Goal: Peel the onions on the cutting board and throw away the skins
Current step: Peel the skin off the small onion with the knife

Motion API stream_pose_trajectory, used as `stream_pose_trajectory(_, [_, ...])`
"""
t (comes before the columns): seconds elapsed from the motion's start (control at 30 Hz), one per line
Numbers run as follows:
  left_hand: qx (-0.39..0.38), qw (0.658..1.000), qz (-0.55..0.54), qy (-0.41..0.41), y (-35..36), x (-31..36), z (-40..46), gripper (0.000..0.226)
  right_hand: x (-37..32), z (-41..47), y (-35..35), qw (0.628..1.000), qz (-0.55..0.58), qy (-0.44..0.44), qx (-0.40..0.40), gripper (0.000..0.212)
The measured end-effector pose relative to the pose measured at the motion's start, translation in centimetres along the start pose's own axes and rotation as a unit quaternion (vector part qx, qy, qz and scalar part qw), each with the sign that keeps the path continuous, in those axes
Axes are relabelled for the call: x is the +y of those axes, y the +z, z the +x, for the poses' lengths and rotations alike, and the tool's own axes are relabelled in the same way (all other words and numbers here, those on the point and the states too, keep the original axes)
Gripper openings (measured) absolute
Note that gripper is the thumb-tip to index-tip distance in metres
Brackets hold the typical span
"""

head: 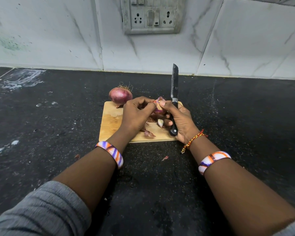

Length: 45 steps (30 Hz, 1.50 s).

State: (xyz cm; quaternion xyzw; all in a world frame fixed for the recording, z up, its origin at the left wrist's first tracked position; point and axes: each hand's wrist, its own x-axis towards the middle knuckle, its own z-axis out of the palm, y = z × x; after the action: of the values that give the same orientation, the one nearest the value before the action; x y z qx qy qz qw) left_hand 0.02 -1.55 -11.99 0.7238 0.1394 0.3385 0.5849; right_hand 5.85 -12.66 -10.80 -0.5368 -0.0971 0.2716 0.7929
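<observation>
A wooden cutting board (111, 122) lies on a black speckled countertop (58, 116) in front of a white marble-patterned wall (58, 31) that carries a grimy switch-and-socket plate (151, 15). Above the middle of the board, both hands meet around 1 partly peeled onion (159, 109), whose purple flesh and a curl of loose skin at its top show between the fingers. The left hand (137, 114) has its fingers curled over the onion's left side, the fingertips pinching at the skin near the top. The right hand (179, 121) has its thumb pressed against the onion's upper right side, while its remaining fingers are wrapped round the black handle of a knife (174, 99), whose dark blade points up and away toward the wall. A 2nd onion (120, 95), still in its full reddish skin with dry roots at the top, sits at the far left corner of the board, just beside the left hand. Skin scraps (149, 133) and a pale cut piece (160, 123) lie on the board under the hands, and 2 small skin bits (165, 158) rest on the countertop nearer the person. Each wrist wears an orange, purple and white striped bangle (111, 153); the right wrist also has a red and yellow thread (193, 140). A grey sleeve (41, 212) covers the left forearm
</observation>
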Motion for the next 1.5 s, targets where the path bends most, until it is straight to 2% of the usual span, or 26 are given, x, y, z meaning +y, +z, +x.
stream_pose_trajectory(0.73, [-0.023, 1.000, -0.015, -0.004, -0.20, -0.17, -0.02, 0.012, -0.16, -0.43, 0.28, 1.000, 0.007, 0.000, 0.012, 0.012])
stream_pose_trajectory(1.07, [0.004, 1.000, 0.024, 0.013, -0.36, -0.18, 0.01, 0.024, -0.31, -0.81, 0.40, 1.000, -0.001, 0.004, 0.006, 0.010])
stream_pose_trajectory(1.2, [0.008, 1.000, 0.003, 0.011, -0.22, -0.23, 0.06, 0.012, -0.22, -0.72, 0.45, 1.000, 0.007, 0.003, 0.008, 0.010])
stream_pose_trajectory(1.3, [-0.009, 0.999, -0.044, 0.005, -0.09, -0.07, -0.03, 0.019, -0.11, -0.60, 0.43, 1.000, 0.021, 0.001, 0.007, 0.011])
stream_pose_trajectory(1.5, [0.014, 0.999, -0.023, 0.026, -0.15, -0.02, -0.15, 0.017, -0.05, -0.55, 0.40, 1.000, -0.003, -0.001, 0.012, 0.009])
